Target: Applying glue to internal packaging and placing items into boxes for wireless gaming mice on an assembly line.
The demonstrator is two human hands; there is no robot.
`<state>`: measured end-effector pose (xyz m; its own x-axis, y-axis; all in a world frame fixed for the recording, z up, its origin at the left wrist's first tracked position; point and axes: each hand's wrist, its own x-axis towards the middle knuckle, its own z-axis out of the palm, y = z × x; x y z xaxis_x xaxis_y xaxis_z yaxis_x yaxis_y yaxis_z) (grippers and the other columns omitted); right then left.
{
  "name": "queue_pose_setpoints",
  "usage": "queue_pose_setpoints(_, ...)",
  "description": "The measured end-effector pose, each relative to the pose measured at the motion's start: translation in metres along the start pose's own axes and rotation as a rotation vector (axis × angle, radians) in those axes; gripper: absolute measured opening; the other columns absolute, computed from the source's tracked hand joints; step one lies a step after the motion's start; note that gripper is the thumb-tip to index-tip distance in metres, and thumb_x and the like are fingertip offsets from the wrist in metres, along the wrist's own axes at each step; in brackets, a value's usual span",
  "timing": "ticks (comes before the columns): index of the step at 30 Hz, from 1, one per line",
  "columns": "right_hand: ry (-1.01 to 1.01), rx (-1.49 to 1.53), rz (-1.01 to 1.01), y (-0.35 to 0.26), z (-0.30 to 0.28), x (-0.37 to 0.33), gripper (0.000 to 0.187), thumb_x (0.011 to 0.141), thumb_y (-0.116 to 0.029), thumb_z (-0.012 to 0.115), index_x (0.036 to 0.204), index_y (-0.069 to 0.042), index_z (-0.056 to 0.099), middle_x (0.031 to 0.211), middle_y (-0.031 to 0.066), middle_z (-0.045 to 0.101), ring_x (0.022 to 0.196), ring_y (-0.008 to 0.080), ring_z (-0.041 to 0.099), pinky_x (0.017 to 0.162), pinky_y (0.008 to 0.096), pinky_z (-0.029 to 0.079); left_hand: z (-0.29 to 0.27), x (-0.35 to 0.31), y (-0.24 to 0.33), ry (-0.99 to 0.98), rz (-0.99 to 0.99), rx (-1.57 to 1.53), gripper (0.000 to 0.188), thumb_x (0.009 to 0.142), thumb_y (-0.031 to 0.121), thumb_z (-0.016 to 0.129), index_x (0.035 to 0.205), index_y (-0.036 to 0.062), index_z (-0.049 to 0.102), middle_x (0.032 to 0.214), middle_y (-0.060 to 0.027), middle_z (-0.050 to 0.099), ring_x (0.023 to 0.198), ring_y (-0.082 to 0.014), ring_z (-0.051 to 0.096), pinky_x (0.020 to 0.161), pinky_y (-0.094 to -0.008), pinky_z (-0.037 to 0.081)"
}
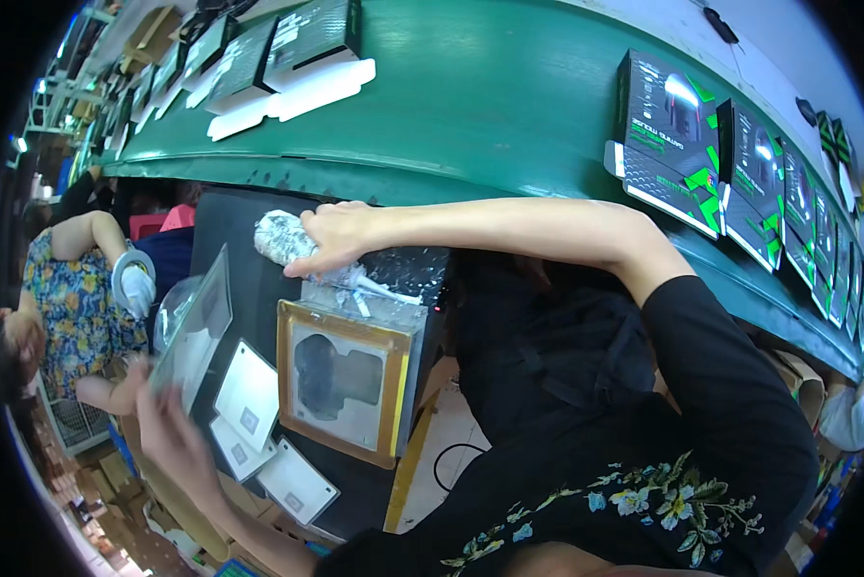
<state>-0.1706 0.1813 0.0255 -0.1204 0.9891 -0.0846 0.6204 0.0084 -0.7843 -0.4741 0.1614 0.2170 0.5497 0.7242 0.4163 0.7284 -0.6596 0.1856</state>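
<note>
I see the right hand (343, 236) gripping a crumpled, silvery-white bundle (280, 238) at the black table's (225, 219) far end, beyond a brown-taped square frame (391, 385). The blurred left hand (170, 423) meets a tilted clear panel (201, 332); its grip I cannot tell.

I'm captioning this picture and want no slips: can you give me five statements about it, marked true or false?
1. The right hand holds a pale, mottled bundle. True.
2. The left hand rests on the brown frame. False: it is beside the tilted clear panel.
3. Three white cards lie on the black tabletop. True.
4. The brown frame lies left of the cards. False: it lies right of them.
5. Black-and-green boxes line the right side. True.
</note>
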Motion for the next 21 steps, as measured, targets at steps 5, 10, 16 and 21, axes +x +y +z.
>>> queue_pose_setpoints(5,-0.110,-0.046,0.081,0.005,-0.001,0.034,0.082,0.058,-0.073,0.075,0.093,0.001,0.073,0.101,0.0229,0.072,0.094,0.0312,0.071,0.084,0.0389,0.055,0.018,-0.106,-0.037,0.326,-0.510,-0.550,0.015,0.093,-0.002,0.063,0.107,0.0004,0.056,0.086,-0.0028,0.057,0.079,-0.0111,0.057,0.069,-0.0262,0.050)
queue_pose_setpoints(10,-0.176,0.415,0.151,0.014,-0.025,0.018,0.064,0.072,-0.049,0.080,0.102,0.007,0.068,0.090,0.0119,0.070,0.077,0.0174,0.069,0.064,0.0292,0.056,0.074,-0.154,0.004,0.097,-0.925,-0.985,0.012,0.094,0.006,0.065,0.099,0.0051,0.054,0.081,0.0012,0.059,0.069,-0.0056,0.057,0.058,-0.0215,0.050)
queue_pose_setpoints(16,-0.131,0.896,-0.288,-0.041,-0.097,-0.028,0.051,0.088,-0.038,0.069,0.120,0.000,0.061,0.111,0.0105,0.068,0.100,0.0183,0.067,0.092,0.0355,0.052,0.100,-0.165,0.018,0.053,-1.091,-1.170,0.012,0.101,0.016,0.059,0.096,0.0081,0.050,0.087,-0.0012,0.066,0.075,-0.0054,0.063,0.064,-0.0227,0.054)
queue_pose_setpoints(21,0.155,1.013,-0.382,-0.058,-0.099,-0.048,0.063,0.086,-0.032,0.070,0.135,0.001,0.049,0.131,0.0130,0.059,0.123,0.0246,0.056,0.110,0.0445,0.039,0.096,-0.176,0.020,0.032,-1.118,-1.250,0.017,0.102,0.021,0.057,0.107,0.0050,0.054,0.088,-0.0022,0.067,0.071,-0.0066,0.065,0.066,-0.0251,0.057)
